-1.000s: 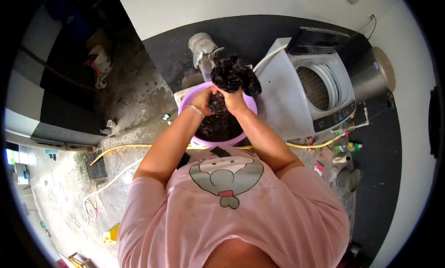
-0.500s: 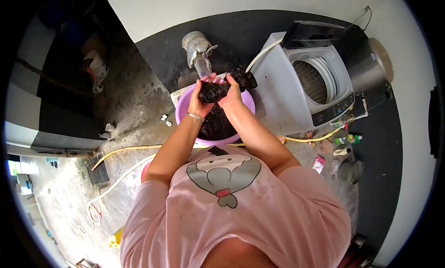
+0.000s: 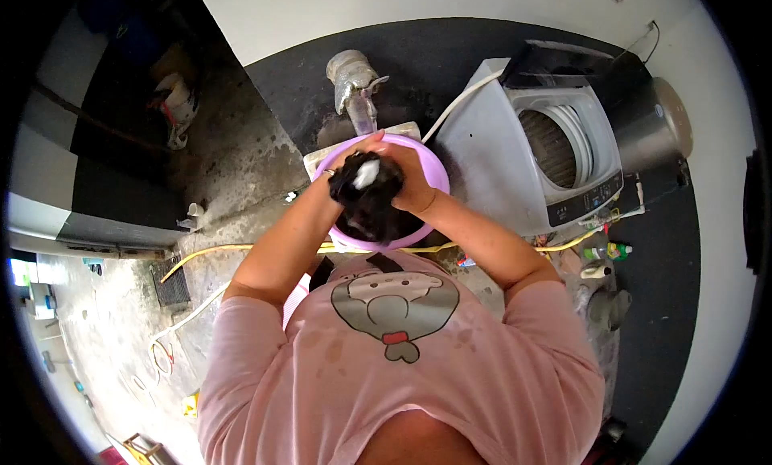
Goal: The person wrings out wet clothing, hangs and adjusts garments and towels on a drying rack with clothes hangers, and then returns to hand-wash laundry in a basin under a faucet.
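Note:
A dark, wet cloth point(image 3: 366, 200) with a white patch hangs bunched above a purple basin point(image 3: 441, 180). My right hand point(image 3: 414, 180) presses on its right side with the fingers closed around it. From the far left side my left hand point(image 3: 354, 150) grips the same cloth, though the bunched fabric hides most of its fingers. More dark fabric and dark water lie below, partly covered by the cloth and my hands.
To the right stands a washing machine point(image 3: 486, 167) with its lid up. Behind the basin a wrapped pipe point(image 3: 352, 75) comes down by the wall. A yellow hose point(image 3: 213, 250) runs along the floor, and several bottles point(image 3: 618, 250) stand at the right.
Both hands have drawn the cloth lower and closer to my body. The stretched, twisted roll is now a loose bunch with a white patch showing. The view has shifted slightly.

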Demonstrator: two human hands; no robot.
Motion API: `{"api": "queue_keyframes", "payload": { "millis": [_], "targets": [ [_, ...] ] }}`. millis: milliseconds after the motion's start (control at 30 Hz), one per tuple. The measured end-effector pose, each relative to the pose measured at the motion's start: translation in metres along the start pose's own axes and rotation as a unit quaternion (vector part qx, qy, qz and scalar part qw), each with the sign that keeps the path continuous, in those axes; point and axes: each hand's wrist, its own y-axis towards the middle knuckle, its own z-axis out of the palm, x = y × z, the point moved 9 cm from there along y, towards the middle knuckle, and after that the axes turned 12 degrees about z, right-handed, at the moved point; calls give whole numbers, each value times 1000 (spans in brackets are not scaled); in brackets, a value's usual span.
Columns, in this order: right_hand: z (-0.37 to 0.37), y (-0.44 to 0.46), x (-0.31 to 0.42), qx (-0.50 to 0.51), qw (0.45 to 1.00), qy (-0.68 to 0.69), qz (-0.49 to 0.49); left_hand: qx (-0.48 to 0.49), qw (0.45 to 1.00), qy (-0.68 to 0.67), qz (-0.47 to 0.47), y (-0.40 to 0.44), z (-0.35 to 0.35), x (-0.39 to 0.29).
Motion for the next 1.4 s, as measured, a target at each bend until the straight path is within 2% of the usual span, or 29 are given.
{"api": "queue_keyframes", "payload": {
  "millis": [33,133,167,233,267,300,400,433,467,533,567,667,733,767,800,833,933,967,1067,1100,1200,1233,1267,1300,1333,1400],
  "targets": [
    [5,-1,2,13,998,-58,-38,-57,996,54,43,-2,-18,-9],
    [2,12,-22,30,998,-12,60,-223,935,211,175,-27,-42,-35],
    [-5,15,-22,15,997,-39,64,-181,915,297,206,-20,-28,-40],
    [-8,16,-38,24,993,2,112,-28,972,94,213,9,31,-35],
    [-9,16,-43,31,991,23,132,-37,962,120,241,9,28,-41],
    [-6,15,-47,83,974,128,167,-50,961,133,238,1,29,-43],
    [-2,1,-54,130,867,355,325,-112,975,68,182,-6,36,-42],
    [-5,-2,-52,120,812,475,316,-218,949,100,206,-10,31,-45],
    [-2,-4,-52,130,668,637,362,-238,934,134,230,-12,36,-49],
    [1,-8,-55,107,611,654,433,-277,898,201,275,-18,39,-62],
    [1,-11,-69,92,607,650,449,-287,875,240,306,-19,34,-71],
    [-7,-25,-102,118,727,411,537,-225,824,393,339,-21,49,-81],
    [9,-34,-126,246,756,309,523,-202,764,507,345,-22,75,-73],
    [16,-49,-163,273,788,204,514,-207,730,560,331,-20,72,-71],
    [20,-49,-168,263,827,109,485,-210,695,611,317,-18,70,-67],
    [25,-43,-159,249,854,7,457,-228,703,590,326,-21,67,-67],
    [30,-25,-119,230,819,-255,459,-392,669,500,384,-34,12,-84],
    [29,-31,-141,171,823,-319,438,-442,640,489,396,-44,4,-84],
    [33,-34,-135,154,793,-319,495,-509,565,486,431,-64,-5,-80],
    [39,-33,-129,167,810,-305,471,-501,566,518,401,-68,1,-79],
    [56,-52,-182,188,843,-180,471,-374,708,543,253,-48,-17,-86],
    [65,-45,-146,192,880,-59,430,-285,823,465,157,-44,8,-69],
    [72,-52,-128,198,839,81,500,-232,849,457,127,-48,13,-73],
    [82,-56,-110,201,777,218,555,-129,934,316,106,-50,34,-64],
    [95,-61,-89,200,694,350,596,-23,983,162,81,-57,61,-54],
    [116,-52,-35,195,629,514,550,-36,981,104,159,-59,66,-47]
  ]
}}
